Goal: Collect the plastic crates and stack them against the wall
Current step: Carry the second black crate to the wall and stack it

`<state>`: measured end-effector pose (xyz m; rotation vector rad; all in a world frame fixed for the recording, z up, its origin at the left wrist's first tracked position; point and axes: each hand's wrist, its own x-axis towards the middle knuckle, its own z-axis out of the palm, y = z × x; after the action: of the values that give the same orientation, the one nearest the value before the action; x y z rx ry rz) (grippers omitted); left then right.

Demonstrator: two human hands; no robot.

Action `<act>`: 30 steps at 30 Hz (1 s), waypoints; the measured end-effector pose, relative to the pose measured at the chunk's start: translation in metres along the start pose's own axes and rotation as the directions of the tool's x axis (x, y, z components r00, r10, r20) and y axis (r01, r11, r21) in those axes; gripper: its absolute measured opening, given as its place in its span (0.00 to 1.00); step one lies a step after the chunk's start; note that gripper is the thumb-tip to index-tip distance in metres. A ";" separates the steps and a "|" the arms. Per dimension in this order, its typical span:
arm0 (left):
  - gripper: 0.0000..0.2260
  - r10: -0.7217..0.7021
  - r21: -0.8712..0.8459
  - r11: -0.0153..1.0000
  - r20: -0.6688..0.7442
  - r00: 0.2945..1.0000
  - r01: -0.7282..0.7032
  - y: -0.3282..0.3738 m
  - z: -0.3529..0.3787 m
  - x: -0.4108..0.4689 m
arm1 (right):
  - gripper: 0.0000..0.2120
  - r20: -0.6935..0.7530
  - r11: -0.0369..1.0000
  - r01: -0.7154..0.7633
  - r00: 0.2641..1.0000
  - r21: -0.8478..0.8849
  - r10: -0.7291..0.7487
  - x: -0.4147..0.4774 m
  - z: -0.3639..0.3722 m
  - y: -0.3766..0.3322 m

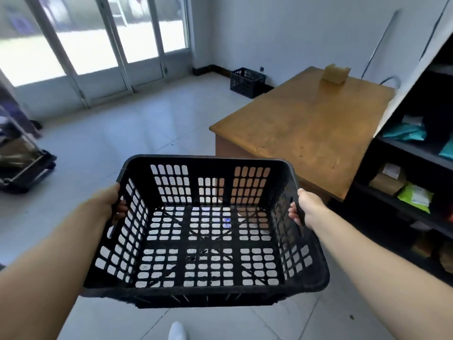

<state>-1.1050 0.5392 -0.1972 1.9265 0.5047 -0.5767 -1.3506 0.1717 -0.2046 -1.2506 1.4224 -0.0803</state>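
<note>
I carry an empty black plastic crate [208, 289] with slotted walls and floor, held level above the tiled floor in front of me. My left hand [111, 203] grips its left side handle, fingers hooked through the slot. On the opposite handle my right hand [305, 207] does the same. A second black crate [247, 82] stands on the floor against the far white wall, past the desk's far left corner.
A brown wooden desk [306, 128] with a small tan box [336, 73] stands at the right. Dark shelves [416, 153] with packages line the right edge. Glass doors [98, 45] fill the far left. A black trolley [24, 165] sits at the left. Pale tiled floor [137, 133] stretches ahead.
</note>
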 end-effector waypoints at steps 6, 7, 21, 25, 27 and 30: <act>0.22 -0.039 -0.103 0.994 -0.015 0.999 0.038 0.023 -0.061 0.058 | 0.25 0.052 0.995 0.044 0.998 -0.085 -0.040 0.006 0.100 -0.069; 0.22 -0.046 -0.105 0.994 -0.019 0.999 0.044 0.030 -0.072 0.072 | 0.25 0.059 0.994 0.051 0.997 -0.093 -0.045 0.007 0.119 -0.079; 0.25 -0.067 -0.070 0.995 -0.034 0.997 0.064 0.189 -0.152 0.285 | 0.24 0.094 1.000 0.025 0.995 -0.012 -0.024 0.054 0.318 -0.214; 0.26 -0.068 -0.050 0.997 -0.058 0.996 0.065 0.241 -0.145 0.335 | 0.23 0.143 0.998 0.054 0.988 -0.019 -0.051 0.089 0.363 -0.273; 0.26 -0.080 -0.054 0.996 -0.082 0.993 0.075 0.263 -0.142 0.353 | 0.23 0.175 0.998 0.061 0.983 -0.022 -0.057 0.106 0.385 -0.304; 0.25 -0.068 -0.116 0.992 -0.135 0.989 0.052 0.301 -0.143 0.390 | 0.21 0.190 0.993 0.116 0.975 -0.014 -0.111 0.134 0.419 -0.355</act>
<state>-0.5955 0.5868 -0.1627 1.8569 0.6720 -0.4453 -0.7850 0.1726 -0.1907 -1.3243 1.1915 -0.0207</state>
